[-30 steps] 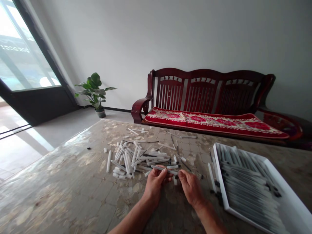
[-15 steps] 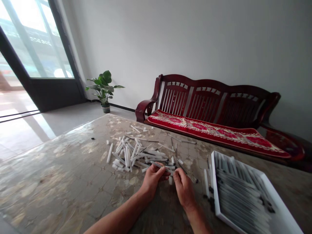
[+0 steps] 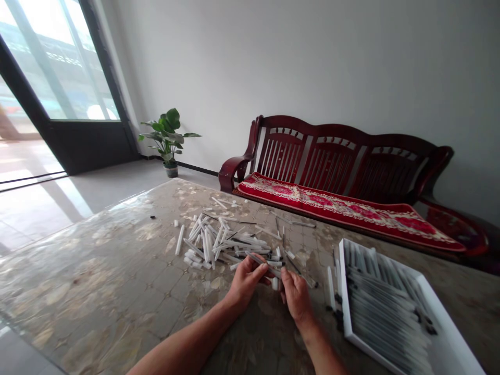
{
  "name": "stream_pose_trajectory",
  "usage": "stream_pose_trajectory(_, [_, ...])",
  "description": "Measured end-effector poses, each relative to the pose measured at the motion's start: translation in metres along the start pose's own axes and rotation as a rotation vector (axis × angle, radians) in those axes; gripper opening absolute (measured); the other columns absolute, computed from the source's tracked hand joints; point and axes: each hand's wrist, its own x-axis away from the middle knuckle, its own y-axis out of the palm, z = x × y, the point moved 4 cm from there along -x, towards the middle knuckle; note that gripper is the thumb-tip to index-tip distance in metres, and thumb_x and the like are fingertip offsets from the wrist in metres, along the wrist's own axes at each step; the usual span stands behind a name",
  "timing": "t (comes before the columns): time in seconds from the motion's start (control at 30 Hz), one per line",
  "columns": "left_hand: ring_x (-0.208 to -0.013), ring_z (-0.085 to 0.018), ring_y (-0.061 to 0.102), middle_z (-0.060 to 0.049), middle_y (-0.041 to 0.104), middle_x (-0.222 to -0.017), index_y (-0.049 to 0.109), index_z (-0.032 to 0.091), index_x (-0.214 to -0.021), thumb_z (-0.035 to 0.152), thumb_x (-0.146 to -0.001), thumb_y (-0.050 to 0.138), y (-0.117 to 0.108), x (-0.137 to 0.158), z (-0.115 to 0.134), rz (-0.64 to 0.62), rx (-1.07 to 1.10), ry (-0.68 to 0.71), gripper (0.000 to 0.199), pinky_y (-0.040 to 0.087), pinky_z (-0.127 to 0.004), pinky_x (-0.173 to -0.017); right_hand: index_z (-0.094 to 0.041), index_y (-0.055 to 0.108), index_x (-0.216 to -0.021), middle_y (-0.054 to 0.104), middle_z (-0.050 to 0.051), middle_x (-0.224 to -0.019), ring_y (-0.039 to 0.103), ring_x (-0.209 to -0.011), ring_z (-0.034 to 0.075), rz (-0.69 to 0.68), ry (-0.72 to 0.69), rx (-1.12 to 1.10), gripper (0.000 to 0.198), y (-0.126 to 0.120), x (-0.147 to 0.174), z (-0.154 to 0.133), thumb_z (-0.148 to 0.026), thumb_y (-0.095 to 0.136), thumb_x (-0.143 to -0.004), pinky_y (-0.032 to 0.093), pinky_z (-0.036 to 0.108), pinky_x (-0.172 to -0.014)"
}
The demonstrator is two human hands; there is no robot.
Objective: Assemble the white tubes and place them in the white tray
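Pinched between the left hand (image 3: 245, 281) fingertips, a white pen barrel (image 3: 261, 260) is held low over the table (image 3: 117, 281) — long axis slanting right toward the right hand (image 3: 295, 296), whose fingers are closed at its near end.

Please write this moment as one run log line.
left hand: holds pen | right hand: at pen tip | loose pen parts behind | white tray right

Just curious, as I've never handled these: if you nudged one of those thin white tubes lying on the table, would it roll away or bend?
The white tubes look round and slim, so one would probably roll on the smooth table. They lie straight, even crossed over each other, so likely stiff. The left hand holds one with just its fingers, which suggests it is light.
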Motion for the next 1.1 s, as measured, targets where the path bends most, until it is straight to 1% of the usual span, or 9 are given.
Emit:
stream_pose_trajectory(0.17, [-0.065, -0.014, 0.065, 0.002, 0.064, -0.073, 0.058, 0.018, -0.081, 0.049, -0.070, 0.078, -0.003, 0.001, 0.000, 0.081, -0.019, -0.001, 0.039, 0.050, -0.023, -0.055, -0.023, 0.056, -0.061, 0.053, -0.001, -0.051, 0.049, -0.049, 0.016, 0.053, 0.027, -0.065, 0.056, -0.003, 0.006, 0.005, -0.068, 0.041, -0.089, 0.037, 0.027, -0.049])
stream_pose_trajectory(0.3, [-0.062, -0.012, 0.059, 0.003, 0.061, -0.069, 0.059, 0.019, -0.080, 0.055, -0.077, 0.067, -0.018, -0.003, 0.006, 0.214, -0.093, 0.022, 0.038, 0.048, -0.022, -0.058, -0.021, 0.063, -0.082, 0.059, 0.000, -0.060, 0.053, -0.053, 0.018, 0.279, 0.044, -0.009, 0.049, -0.023, -0.001, 0.015, -0.062, 0.038, -0.092, 0.042, 0.029, -0.052])
stream_pose_trajectory(0.43, [-0.061, -0.015, 0.059, 0.003, 0.060, -0.065, 0.059, 0.019, -0.085, 0.058, -0.078, 0.062, -0.030, -0.007, 0.011, 0.230, -0.197, 0.039, 0.039, 0.048, -0.025, -0.059, -0.018, 0.066, -0.105, 0.071, 0.008, -0.089, 0.066, -0.079, 0.024, 0.455, -0.053, 0.216, 0.041, -0.050, -0.014, 0.022, -0.050, 0.046, -0.088, 0.050, 0.034, -0.071])
stream_pose_trajectory(0.57, [-0.058, -0.018, 0.059, 0.002, 0.061, -0.060, 0.063, 0.019, -0.091, 0.053, -0.085, 0.051, -0.035, -0.009, 0.011, 0.194, -0.508, 0.079, 0.037, 0.046, -0.027, -0.058, -0.022, 0.071, -0.096, 0.071, 0.009, -0.098, 0.067, -0.089, 0.024, 0.301, -0.193, 0.498, 0.029, -0.051, -0.018, 0.017, -0.037, 0.047, -0.088, 0.050, 0.034, -0.077])
stream_pose_trajectory(0.67, [-0.085, -0.023, 0.068, -0.006, 0.073, -0.086, 0.068, 0.019, -0.100, 0.043, -0.086, 0.051, -0.035, -0.009, 0.013, 0.178, -0.715, 0.182, 0.033, 0.050, -0.032, -0.078, -0.027, 0.073, -0.093, 0.071, 0.005, -0.096, 0.065, -0.091, 0.023, 0.123, -0.280, 0.702, 0.021, -0.035, -0.011, 0.006, -0.032, 0.054, -0.089, 0.049, 0.033, -0.077])
stream_pose_trajectory(0.73, [-0.101, -0.024, 0.067, -0.008, 0.074, -0.104, 0.070, 0.021, -0.104, 0.037, -0.086, 0.050, -0.032, -0.007, 0.013, 0.149, -0.838, 0.221, 0.031, 0.047, -0.033, -0.090, -0.030, 0.074, -0.094, 0.071, 0.005, -0.096, 0.063, -0.092, 0.024, 0.068, -0.337, 0.817, 0.017, -0.024, -0.006, -0.003, -0.031, 0.058, -0.089, 0.048, 0.034, -0.078])
stream_pose_trajectory(0.83, [-0.104, -0.023, 0.067, -0.007, 0.074, -0.111, 0.070, 0.024, -0.109, 0.034, -0.091, 0.043, -0.026, -0.003, 0.012, 0.087, -0.997, 0.179, 0.034, 0.046, -0.031, -0.092, -0.030, 0.074, -0.093, 0.071, 0.004, -0.095, 0.060, -0.092, 0.025, 0.035, -0.391, 0.897, 0.016, -0.013, -0.002, -0.012, -0.026, 0.059, -0.090, 0.047, 0.035, -0.082])
stream_pose_trajectory(0.97, [-0.105, -0.023, 0.068, -0.006, 0.075, -0.112, 0.071, 0.026, -0.112, 0.036, -0.095, 0.040, -0.021, 0.002, 0.014, 0.058, -1.098, 0.111, 0.037, 0.047, -0.030, -0.089, -0.027, 0.073, -0.091, 0.071, 0.006, -0.089, 0.060, -0.092, 0.026, 0.082, -0.380, 0.790, 0.019, -0.014, -0.004, -0.006, -0.026, 0.055, -0.093, 0.046, 0.038, -0.083])
stream_pose_trajectory(1.1, [-0.100, -0.025, 0.069, -0.005, 0.076, -0.107, 0.073, 0.028, -0.109, 0.036, -0.093, 0.046, -0.017, 0.005, 0.015, 0.032, -1.158, 0.127, 0.033, 0.048, -0.031, -0.085, -0.023, 0.070, -0.106, 0.072, 0.010, -0.102, 0.063, -0.096, 0.027, 0.266, -0.238, 0.386, 0.032, -0.030, -0.011, 0.008, -0.045, 0.050, -0.093, 0.048, 0.040, -0.086])
